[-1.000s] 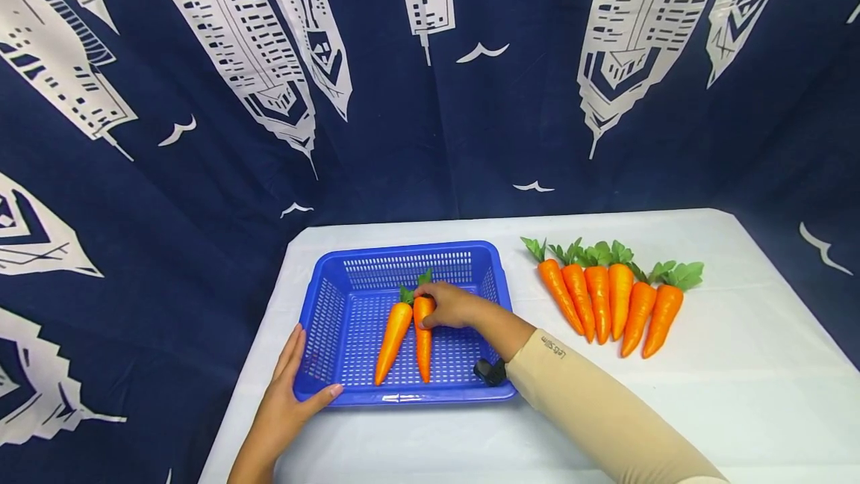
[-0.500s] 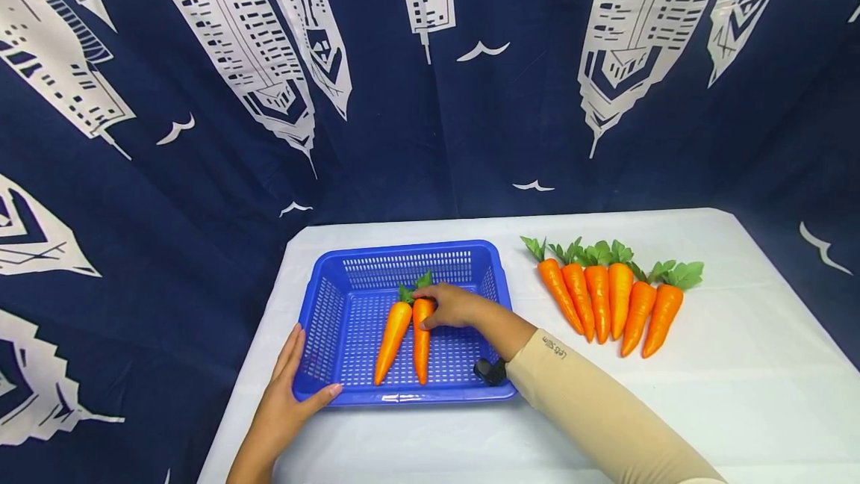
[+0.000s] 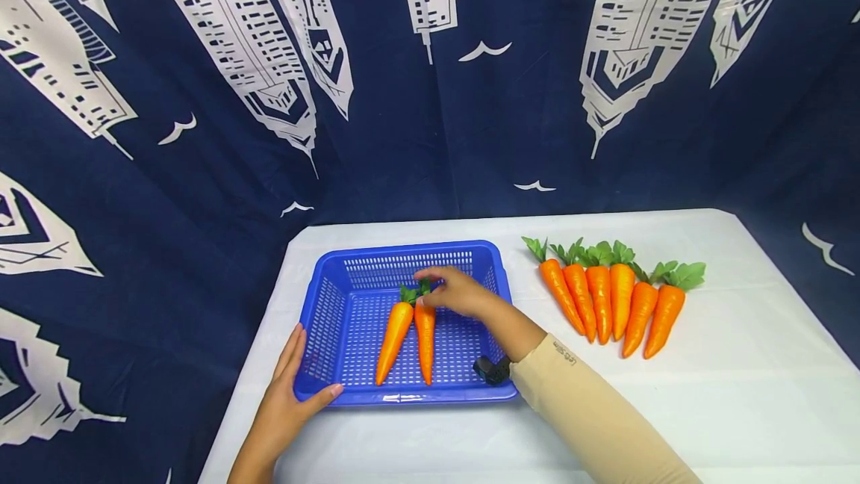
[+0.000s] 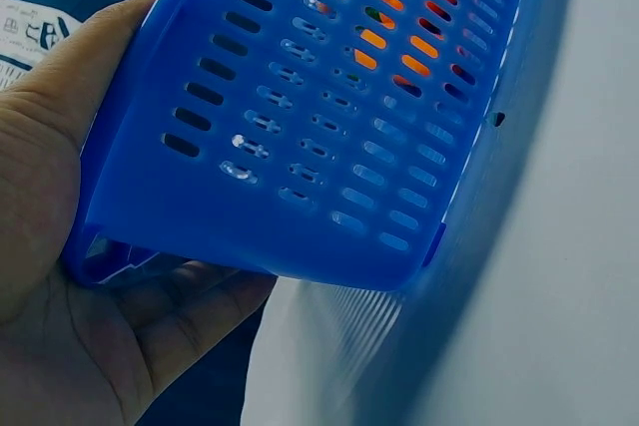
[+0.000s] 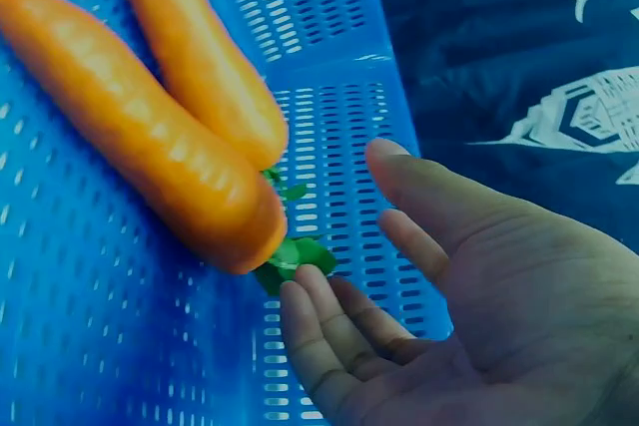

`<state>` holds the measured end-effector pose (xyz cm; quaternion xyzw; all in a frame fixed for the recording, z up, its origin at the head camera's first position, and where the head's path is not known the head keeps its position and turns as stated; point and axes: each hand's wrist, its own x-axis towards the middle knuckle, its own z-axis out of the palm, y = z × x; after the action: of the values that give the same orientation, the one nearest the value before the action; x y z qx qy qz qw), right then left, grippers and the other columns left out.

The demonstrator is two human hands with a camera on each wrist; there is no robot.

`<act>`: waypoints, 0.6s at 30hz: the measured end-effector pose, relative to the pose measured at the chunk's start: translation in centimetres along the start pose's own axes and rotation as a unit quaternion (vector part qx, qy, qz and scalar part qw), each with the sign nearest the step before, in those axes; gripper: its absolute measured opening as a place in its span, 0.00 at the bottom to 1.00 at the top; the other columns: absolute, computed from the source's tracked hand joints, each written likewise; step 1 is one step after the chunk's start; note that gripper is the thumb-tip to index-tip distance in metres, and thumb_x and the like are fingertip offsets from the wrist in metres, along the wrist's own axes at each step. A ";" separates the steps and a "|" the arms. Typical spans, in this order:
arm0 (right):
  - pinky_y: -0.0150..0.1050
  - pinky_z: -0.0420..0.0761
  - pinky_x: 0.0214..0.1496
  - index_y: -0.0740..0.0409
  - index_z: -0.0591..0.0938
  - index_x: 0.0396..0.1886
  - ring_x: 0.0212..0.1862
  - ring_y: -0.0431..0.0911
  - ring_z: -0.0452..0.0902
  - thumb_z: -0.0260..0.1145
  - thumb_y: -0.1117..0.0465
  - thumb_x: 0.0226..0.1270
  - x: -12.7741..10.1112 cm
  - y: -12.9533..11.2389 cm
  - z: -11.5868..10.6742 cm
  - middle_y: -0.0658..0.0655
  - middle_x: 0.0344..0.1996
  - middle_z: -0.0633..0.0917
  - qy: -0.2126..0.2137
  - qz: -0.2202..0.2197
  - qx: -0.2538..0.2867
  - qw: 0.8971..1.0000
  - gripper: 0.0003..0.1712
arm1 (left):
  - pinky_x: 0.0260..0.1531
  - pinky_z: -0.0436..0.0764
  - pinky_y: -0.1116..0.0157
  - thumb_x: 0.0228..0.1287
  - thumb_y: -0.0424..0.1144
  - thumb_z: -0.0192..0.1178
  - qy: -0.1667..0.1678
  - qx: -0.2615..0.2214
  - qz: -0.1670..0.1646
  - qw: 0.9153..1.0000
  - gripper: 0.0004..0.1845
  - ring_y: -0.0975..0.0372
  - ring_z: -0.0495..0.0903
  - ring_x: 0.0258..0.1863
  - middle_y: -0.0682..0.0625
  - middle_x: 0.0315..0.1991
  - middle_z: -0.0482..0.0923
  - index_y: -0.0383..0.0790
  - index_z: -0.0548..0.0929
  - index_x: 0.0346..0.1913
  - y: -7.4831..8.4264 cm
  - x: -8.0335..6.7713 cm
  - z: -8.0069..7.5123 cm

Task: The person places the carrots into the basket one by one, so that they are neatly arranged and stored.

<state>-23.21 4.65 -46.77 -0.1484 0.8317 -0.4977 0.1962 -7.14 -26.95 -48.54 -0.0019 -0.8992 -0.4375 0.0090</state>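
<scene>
Two orange plastic carrots lie inside the perforated blue plastic basket. The right hand, fingers spread and empty, hovers above their green tops. The basket's 7 o'clock corner is gripped by the left hand. Six more carrots are lined up at 3 o'clock on the white tablecloth.

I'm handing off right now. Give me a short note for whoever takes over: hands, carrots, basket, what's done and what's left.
Left hand: grips the near left corner of the blue basket, thumb over the rim.
Right hand: open, fingers relaxed, just off the leafy tops, holding nothing.
Done: two carrots in the basket, lying side by side, tips toward the person.
Left: six carrots in a row on the white table, right of the basket, untouched.
Likely next: reach right for a carrot from the row.
</scene>
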 end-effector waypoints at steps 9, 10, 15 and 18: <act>0.51 0.83 0.63 0.47 0.81 0.64 0.54 0.51 0.84 0.71 0.53 0.67 -0.3 -0.7 -0.6 0.62 0.64 0.80 0.042 -0.012 0.075 0.996 0.25 | 0.74 0.47 0.31 0.54 0.47 0.77 -0.005 -0.006 -0.010 1.000 0.60 0.43 0.40 0.82 0.56 0.84 0.37 0.48 0.47 0.82 0.3 0.0 -0.1; 0.51 0.82 0.64 0.48 0.81 0.64 0.55 0.52 0.84 0.71 0.52 0.67 -0.3 -0.7 -0.7 0.63 0.64 0.80 0.047 -0.017 0.081 0.995 0.26 | 0.74 0.47 0.31 0.54 0.48 0.77 -0.006 -0.008 -0.011 1.000 0.60 0.43 0.40 0.82 0.56 0.84 0.37 0.48 0.47 0.82 0.3 0.0 -0.1; 0.51 0.81 0.65 0.53 0.79 0.66 0.58 0.53 0.83 0.70 0.52 0.68 -0.5 -1.1 -1.8 0.63 0.65 0.79 0.072 -0.041 0.116 0.990 0.29 | 0.74 0.47 0.31 0.53 0.48 0.77 -0.005 -0.009 -0.012 1.000 0.61 0.43 0.40 0.82 0.55 0.84 0.37 0.47 0.47 0.82 0.3 0.0 -0.1; 0.50 0.81 0.65 0.54 0.78 0.67 0.59 0.53 0.82 0.69 0.54 0.69 -0.8 -1.3 -2.4 0.64 0.65 0.79 0.088 -0.050 0.151 0.983 0.28 | 0.74 0.47 0.31 0.53 0.48 0.77 -0.005 -0.009 -0.012 1.000 0.61 0.43 0.40 0.82 0.55 0.84 0.37 0.47 0.47 0.82 0.3 0.0 -0.1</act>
<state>-23.58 6.29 -44.47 -0.1144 0.7521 -0.6383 0.1174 -7.09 -26.81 -48.26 0.0064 -0.8953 -0.4453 -0.0003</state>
